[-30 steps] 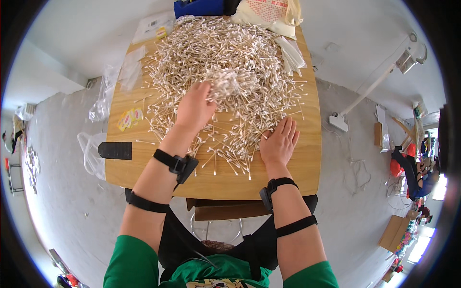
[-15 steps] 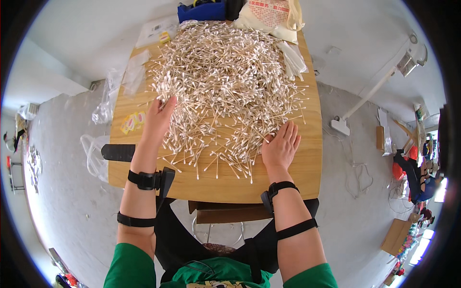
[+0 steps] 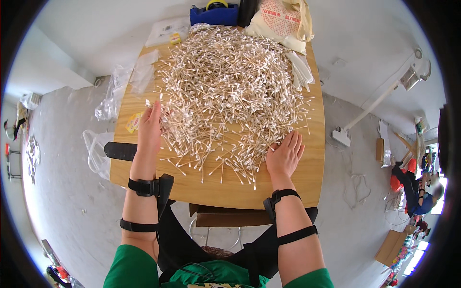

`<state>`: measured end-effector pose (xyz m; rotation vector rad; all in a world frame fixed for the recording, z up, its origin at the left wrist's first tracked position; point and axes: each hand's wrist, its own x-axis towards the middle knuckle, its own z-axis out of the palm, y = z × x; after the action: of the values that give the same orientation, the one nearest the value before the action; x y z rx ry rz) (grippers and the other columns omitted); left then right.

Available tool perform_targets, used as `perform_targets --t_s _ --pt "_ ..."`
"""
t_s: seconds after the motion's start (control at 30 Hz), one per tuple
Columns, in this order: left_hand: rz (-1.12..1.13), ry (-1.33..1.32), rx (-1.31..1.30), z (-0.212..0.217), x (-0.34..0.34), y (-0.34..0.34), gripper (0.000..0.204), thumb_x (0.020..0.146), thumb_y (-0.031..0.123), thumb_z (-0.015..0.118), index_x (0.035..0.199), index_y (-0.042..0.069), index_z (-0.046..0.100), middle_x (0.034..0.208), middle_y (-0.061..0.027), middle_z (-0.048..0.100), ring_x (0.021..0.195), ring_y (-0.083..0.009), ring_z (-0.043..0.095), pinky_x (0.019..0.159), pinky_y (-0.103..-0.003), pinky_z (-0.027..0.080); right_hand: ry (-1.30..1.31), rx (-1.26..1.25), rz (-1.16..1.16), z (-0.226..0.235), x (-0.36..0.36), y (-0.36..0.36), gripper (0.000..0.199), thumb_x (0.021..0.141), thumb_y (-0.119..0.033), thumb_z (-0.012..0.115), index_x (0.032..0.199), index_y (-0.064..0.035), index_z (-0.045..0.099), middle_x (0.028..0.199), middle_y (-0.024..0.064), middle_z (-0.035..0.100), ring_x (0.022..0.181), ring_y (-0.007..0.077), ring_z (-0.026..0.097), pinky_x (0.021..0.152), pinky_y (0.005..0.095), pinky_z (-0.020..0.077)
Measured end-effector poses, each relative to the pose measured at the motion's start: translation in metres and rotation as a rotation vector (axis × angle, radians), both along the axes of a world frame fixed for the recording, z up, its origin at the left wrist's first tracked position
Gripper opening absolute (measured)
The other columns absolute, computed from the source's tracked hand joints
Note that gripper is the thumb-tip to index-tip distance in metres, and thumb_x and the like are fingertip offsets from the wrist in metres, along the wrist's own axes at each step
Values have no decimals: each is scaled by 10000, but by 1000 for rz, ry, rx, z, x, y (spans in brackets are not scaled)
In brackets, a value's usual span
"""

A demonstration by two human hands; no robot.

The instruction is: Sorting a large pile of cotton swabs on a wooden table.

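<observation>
A broad heap of cotton swabs (image 3: 225, 81), white-tipped on pale sticks, spreads over the wooden table (image 3: 307, 177). At the heap's left edge is my left hand (image 3: 150, 129), its fingers closed and partly hidden. White swab tips stick out beyond those fingers, so it seems to hold a few cotton swabs. My right hand (image 3: 284, 156) rests palm down at the near right edge of the pile, fingers stretched out, thumb touching swabs. Loose swabs lie scattered between the two hands.
Yellow-and-white labels (image 3: 133, 123) and clear plastic bags (image 3: 143, 72) lie left of the heap. Beyond it stand a blue tape dispenser (image 3: 214, 15) and a cream cloth bag (image 3: 278, 24). White bags (image 3: 301, 71) lie at right. A black strip (image 3: 120, 151) juts past the left edge.
My left hand has drawn back from the heap, left and slightly toward me, with swab tips at its fingers. My right hand stays flat at the pile's edge. The whole view has shifted slightly.
</observation>
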<state>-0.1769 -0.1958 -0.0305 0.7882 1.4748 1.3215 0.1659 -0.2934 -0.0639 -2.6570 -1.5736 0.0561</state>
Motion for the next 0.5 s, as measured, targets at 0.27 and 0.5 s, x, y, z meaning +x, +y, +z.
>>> perform_targets --t_s 0.27,0.5 --pt "-112 6 154 40 13 -6 290 960 132 590 1215 6 534 1149 -72 594 1059 -176 602 810 -343 582 -28 15 2 -2 0 -1 684 900 -296 477 1463 35 275 1542 149 269 1453 290 193 1193 440 118" --pt "-148 54 160 48 20 1 281 963 160 596 1206 27 550 1162 -71 609 1085 -188 601 807 -320 553 -47 29 9 -3 1 -1 682 900 -297 481 1460 36 279 1538 152 278 1449 296 206 1192 439 121"
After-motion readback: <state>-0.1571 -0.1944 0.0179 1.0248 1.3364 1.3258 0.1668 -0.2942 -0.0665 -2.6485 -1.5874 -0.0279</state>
